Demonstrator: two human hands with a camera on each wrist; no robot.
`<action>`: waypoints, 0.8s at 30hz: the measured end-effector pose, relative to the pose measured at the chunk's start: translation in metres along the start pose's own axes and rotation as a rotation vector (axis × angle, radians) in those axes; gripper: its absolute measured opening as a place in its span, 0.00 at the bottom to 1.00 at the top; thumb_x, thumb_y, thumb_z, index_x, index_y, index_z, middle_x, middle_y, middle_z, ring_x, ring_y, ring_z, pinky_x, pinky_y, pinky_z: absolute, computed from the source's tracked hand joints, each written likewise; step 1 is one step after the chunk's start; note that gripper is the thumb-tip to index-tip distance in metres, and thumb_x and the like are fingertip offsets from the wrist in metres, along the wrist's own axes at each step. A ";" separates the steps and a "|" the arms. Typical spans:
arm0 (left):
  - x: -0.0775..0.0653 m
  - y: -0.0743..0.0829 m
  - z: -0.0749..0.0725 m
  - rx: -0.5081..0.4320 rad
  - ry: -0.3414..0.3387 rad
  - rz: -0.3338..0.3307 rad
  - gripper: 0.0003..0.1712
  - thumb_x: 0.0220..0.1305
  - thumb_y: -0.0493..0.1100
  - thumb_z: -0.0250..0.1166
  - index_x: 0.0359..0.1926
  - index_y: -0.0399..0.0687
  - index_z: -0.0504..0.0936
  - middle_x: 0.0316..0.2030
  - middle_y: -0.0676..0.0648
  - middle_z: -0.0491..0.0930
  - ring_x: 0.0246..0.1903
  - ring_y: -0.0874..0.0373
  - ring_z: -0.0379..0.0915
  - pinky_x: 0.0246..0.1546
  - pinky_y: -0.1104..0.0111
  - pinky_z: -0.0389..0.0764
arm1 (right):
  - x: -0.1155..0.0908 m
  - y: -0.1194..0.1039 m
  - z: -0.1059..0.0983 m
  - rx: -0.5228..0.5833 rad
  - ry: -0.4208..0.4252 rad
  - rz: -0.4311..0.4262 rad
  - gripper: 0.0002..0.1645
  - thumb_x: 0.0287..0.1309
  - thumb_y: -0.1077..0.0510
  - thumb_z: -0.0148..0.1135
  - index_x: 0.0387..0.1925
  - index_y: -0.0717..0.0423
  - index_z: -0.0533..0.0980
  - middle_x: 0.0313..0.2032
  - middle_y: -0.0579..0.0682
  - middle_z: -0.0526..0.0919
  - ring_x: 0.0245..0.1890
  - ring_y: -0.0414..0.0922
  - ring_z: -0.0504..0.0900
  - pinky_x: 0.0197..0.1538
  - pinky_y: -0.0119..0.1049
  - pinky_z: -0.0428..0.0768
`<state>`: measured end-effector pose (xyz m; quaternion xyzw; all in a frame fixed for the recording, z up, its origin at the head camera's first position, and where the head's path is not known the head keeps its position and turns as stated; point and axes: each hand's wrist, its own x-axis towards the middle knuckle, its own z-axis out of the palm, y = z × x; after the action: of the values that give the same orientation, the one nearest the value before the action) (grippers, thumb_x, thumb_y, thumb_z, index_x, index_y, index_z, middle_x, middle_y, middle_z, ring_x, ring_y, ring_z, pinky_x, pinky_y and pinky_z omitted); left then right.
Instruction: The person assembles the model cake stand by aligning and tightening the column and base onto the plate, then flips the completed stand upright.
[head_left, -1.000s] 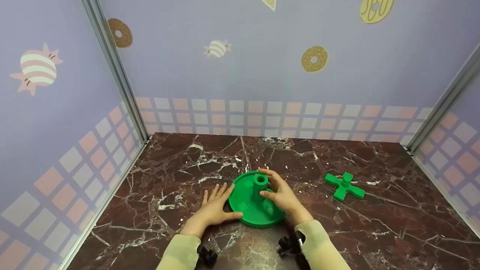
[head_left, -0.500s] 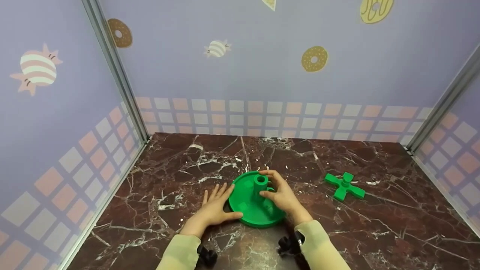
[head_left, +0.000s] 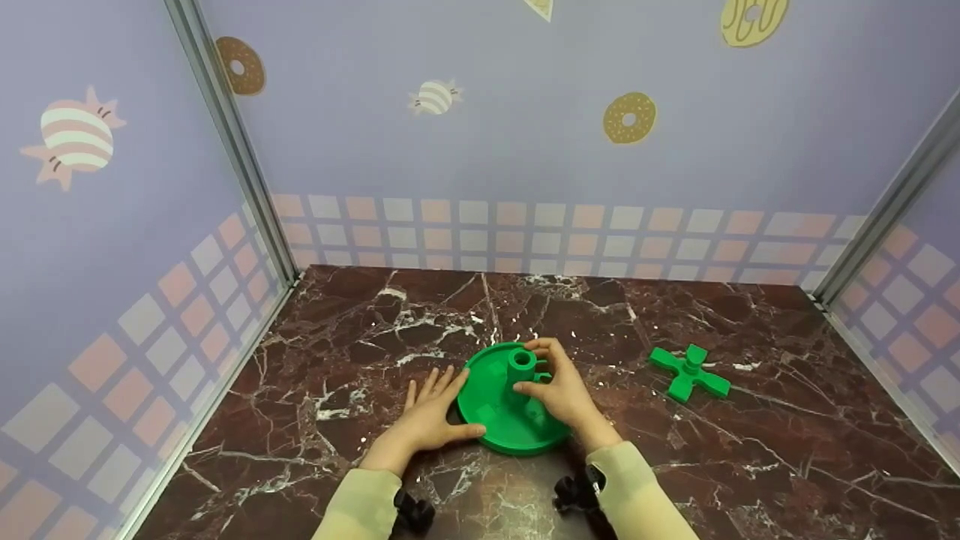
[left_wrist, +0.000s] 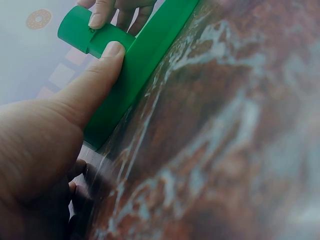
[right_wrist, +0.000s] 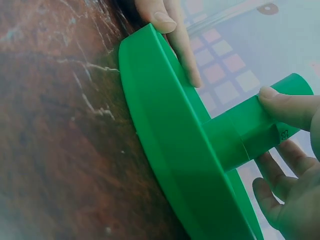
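Observation:
A round green dish (head_left: 501,435) with a raised rim lies on the table. From its middle rises an upright green tube (head_left: 520,367), hollow at the top. My right hand (head_left: 564,390) pinches this tube between thumb and fingers; in the right wrist view the thumb (right_wrist: 290,107) presses its side. My left hand (head_left: 427,420) rests against the dish's left rim, fingers straight and spread, the thumb (left_wrist: 95,77) touching the rim. In the right wrist view a seam shows partway up the tube (right_wrist: 235,135).
To the right lies a green cross-shaped piece (head_left: 690,372) with a short peg at its centre. The dark marbled table (head_left: 750,457) is bordered by patterned lilac walls (head_left: 510,150) at the back and sides.
My right hand's fingers and thumb have shifted slightly round the tube. The left hand, the dish and the cross-shaped piece stay where they were.

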<state>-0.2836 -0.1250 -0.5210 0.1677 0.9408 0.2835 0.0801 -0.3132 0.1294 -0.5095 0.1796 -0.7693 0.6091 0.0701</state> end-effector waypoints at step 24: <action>0.001 -0.001 0.001 -0.003 0.006 -0.007 0.62 0.57 0.74 0.68 0.83 0.58 0.51 0.83 0.39 0.45 0.83 0.37 0.32 0.78 0.35 0.27 | 0.001 0.004 -0.015 0.138 -0.218 -0.021 0.38 0.69 0.66 0.61 0.76 0.64 0.59 0.72 0.72 0.66 0.71 0.67 0.70 0.71 0.61 0.71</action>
<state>-0.2844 -0.1248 -0.5229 0.1635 0.9412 0.2851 0.0785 -0.3168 0.1445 -0.5091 0.2571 -0.7266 0.6368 -0.0200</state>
